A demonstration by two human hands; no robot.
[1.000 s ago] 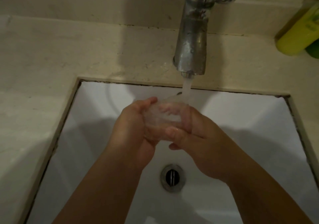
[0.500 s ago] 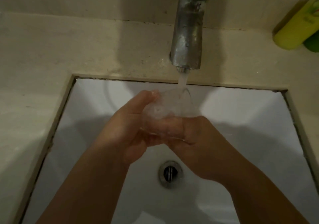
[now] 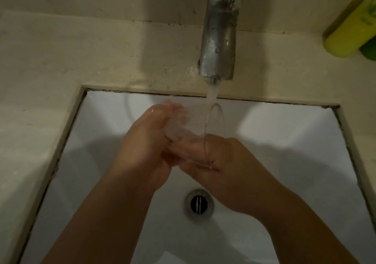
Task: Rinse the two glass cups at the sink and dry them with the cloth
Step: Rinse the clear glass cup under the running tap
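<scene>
My left hand and right hand both curl round the clear glass cup, tipped sideways over the white sink, its rim under the faucet's running water.

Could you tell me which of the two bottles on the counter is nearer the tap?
The yellow-green bottle: it lies closer to the tap, while the darker green bottle sits beyond it at the right edge.
</scene>
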